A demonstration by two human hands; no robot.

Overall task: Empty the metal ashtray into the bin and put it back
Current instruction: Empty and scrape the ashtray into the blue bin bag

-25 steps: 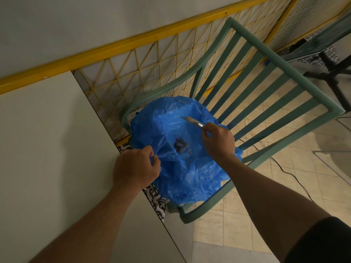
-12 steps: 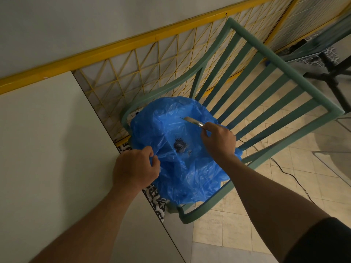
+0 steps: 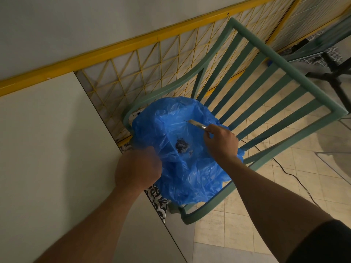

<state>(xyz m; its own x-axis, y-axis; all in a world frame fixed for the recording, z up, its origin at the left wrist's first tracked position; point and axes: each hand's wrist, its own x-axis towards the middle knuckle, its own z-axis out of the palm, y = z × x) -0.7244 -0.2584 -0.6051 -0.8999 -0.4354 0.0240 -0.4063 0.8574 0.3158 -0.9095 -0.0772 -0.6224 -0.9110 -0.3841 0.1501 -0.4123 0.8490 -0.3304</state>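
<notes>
A blue plastic bin bag (image 3: pixel 190 179) lies open on the seat of a green slatted chair (image 3: pixel 266 82). A dark heap of ash (image 3: pixel 181 145) rests inside the bag. My right hand (image 3: pixel 221 142) holds the metal ashtray (image 3: pixel 196 123) tilted on edge over the bag's far side; only its thin shiny rim shows. My left hand (image 3: pixel 137 168) grips the bag's near-left edge and looks slightly blurred.
A pale table top (image 3: pixel 47 149) fills the left. A yellow wire lattice fence (image 3: pixel 152 59) runs behind the chair. Beige floor tiles (image 3: pixel 284 186) with a black cable (image 3: pixel 296 177) lie to the right, and a black stand (image 3: pixel 332 73) is at the far right.
My left hand has shifted slightly on the bag's edge and is now blurred. My right hand and the tilted ashtray stay over the bag.
</notes>
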